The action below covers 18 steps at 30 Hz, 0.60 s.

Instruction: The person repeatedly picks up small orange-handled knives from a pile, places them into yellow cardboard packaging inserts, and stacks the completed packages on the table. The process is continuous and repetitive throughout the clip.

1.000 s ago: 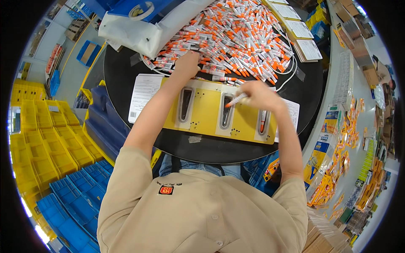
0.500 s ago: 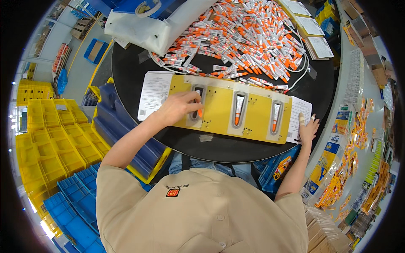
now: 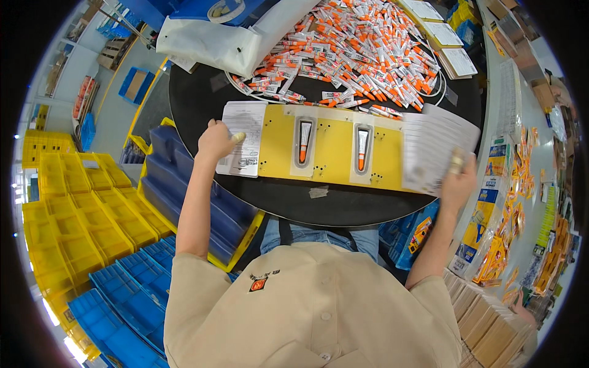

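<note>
A long yellow fixture plate [image 3: 334, 175] lies across the black round table in front of me. Two of its clear-rimmed slots show, each holding a small glue tube with an orange cap: the left tube [image 3: 304, 142] and the right tube [image 3: 361, 148]. At the left end my left hand [image 3: 216, 142] grips the edge of a stack of white printed cards [image 3: 246, 126], thumb on top. My right hand [image 3: 460, 181] pinches a white printed card [image 3: 434, 144], raised and blurred by motion, which hides the plate's right end. Both thumbs wear pale covers.
Beyond the plate spreads a large heap of orange-capped tubes [image 3: 362, 52], with a white cord around it. A white plastic sheet [image 3: 208, 49] hangs at the far left. More card stacks [image 3: 459, 61] stand far right. Yellow bins [image 3: 73, 227] and blue bins [image 3: 129, 294] fill the left.
My left hand has left the left slot and moved to the left card stack. My right hand has lifted a card over the plate's right end. A tube now lies in the left slot.
</note>
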### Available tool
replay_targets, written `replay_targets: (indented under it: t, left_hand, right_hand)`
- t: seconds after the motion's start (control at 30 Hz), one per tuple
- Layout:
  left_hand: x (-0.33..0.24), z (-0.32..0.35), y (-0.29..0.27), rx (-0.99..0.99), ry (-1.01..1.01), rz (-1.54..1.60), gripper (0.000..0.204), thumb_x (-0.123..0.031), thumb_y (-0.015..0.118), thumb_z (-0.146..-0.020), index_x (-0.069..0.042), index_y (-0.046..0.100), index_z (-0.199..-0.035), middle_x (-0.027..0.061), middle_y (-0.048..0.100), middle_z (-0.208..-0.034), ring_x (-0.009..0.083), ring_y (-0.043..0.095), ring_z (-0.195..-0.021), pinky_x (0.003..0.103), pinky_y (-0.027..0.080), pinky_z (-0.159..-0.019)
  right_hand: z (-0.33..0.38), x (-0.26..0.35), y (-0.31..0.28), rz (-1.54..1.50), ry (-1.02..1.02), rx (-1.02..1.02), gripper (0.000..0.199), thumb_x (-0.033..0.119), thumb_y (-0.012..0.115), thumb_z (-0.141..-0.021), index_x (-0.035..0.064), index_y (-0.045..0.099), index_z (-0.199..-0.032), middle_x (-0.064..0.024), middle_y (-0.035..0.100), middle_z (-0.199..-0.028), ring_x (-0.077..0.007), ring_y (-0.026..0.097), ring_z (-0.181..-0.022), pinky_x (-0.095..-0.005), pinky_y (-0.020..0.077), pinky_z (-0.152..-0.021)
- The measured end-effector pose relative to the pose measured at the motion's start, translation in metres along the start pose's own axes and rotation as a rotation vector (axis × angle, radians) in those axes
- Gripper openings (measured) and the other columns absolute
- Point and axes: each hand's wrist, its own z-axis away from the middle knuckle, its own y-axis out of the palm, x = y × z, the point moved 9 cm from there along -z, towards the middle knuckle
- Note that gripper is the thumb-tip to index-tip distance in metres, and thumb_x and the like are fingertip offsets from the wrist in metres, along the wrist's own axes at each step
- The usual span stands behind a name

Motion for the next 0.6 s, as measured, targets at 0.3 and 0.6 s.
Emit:
replay_targets:
  t: [0.3, 0.6]
  left_hand:
    - [-0.026, 0.042, -0.102, -0.161, 0.179, 0.366, 0.019, -0.011, 0.065, -0.078, -0.002, 0.060, -0.093, 0.0180, 0.065, -0.079, 0.0346, 0.064, -0.073, 0.040, 0.049, -0.065]
    - [-0.109, 0.067, -0.010, -0.014, 0.237, 0.414, 0.068, -0.023, 0.072, -0.076, -0.018, 0.043, -0.138, 0.0241, 0.030, -0.145, 0.0375, 0.065, -0.073, 0.041, 0.053, -0.072]
  right_hand:
    - [0.081, 0.022, 0.139, -0.192, 0.210, 0.206, 0.027, 0.016, 0.053, -0.093, -0.0032, 0.051, -0.112, -0.0260, 0.062, -0.099, -0.0418, 0.059, -0.092, -0.0419, 0.0463, -0.079]
    - [0.057, -0.029, 0.086, 0.344, -0.034, 0.291, 0.043, 0.017, 0.049, -0.092, 0.0117, 0.049, -0.134, -0.0203, 0.041, -0.137, -0.0361, 0.037, -0.129, -0.0489, 0.0268, -0.105]
